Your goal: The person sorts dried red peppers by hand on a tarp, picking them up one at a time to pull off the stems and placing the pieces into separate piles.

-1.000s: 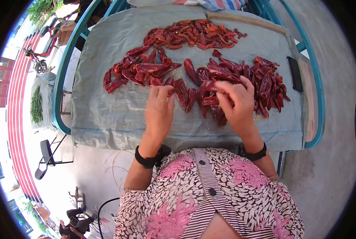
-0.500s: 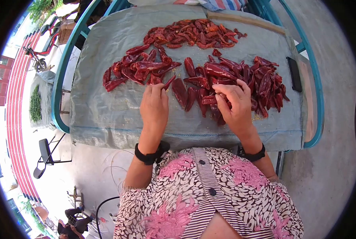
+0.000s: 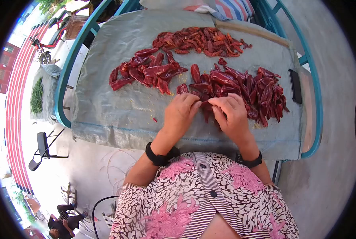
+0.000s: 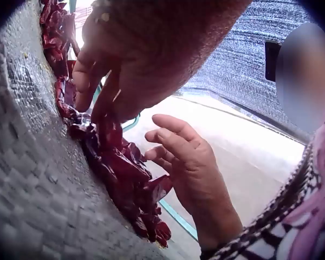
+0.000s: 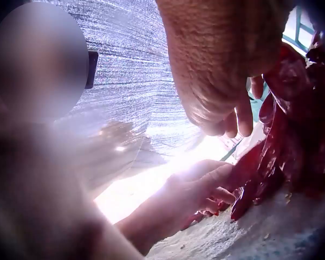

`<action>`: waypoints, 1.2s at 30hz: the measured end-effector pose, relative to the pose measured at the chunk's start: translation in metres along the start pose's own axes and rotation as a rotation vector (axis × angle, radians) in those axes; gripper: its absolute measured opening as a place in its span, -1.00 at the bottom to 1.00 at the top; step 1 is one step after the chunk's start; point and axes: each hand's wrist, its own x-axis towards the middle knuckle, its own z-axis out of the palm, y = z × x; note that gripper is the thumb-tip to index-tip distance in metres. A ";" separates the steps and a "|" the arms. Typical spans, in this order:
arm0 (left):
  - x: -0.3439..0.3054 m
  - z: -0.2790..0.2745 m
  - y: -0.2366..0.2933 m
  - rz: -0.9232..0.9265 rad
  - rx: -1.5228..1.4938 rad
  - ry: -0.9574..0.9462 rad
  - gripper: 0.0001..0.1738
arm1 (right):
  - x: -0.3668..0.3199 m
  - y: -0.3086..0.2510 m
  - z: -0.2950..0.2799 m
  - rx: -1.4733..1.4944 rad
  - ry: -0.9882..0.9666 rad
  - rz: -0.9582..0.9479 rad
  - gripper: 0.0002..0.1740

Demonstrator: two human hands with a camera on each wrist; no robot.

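My left hand (image 3: 180, 113) pinches a dark red dried chili pepper (image 4: 109, 130) in front of the middle heap. Its fingertips nearly meet those of my right hand (image 3: 230, 114), and a thin reddish bit shows between them in the head view. In the left wrist view my right hand (image 4: 192, 170) has bent, slightly spread fingers beside the peppers; I cannot tell whether it holds anything. Beyond both hands lies a heap of whole dried chilies (image 3: 261, 89), spreading right. A second pile of chilies (image 3: 152, 69) sits to the left.
Smaller, shrivelled orange-red chilies (image 3: 202, 40) lie at the back. Under everything is a grey woven sheet (image 3: 110, 107) on a blue metal frame (image 3: 319, 115). A phone (image 3: 294, 85) rests near the right edge. A small red scrap (image 3: 155, 119) shows at the front left.
The left hand has moved right, from beside the left pile to the right hand, and the chili it held there is gone from view. The camera view has shifted slightly.
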 end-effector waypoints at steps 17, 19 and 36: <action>0.034 -0.038 -0.073 -0.132 0.370 0.284 -0.56 | 0.031 -0.021 0.041 0.432 -0.192 0.030 -0.59; 0.034 -0.042 -0.061 -0.058 0.260 0.282 -0.62 | 0.041 -0.020 0.064 0.417 0.018 0.139 -0.53; 0.049 -0.028 -0.068 -0.145 0.241 0.102 -0.46 | 0.049 0.004 0.074 -0.013 0.465 -0.050 -0.61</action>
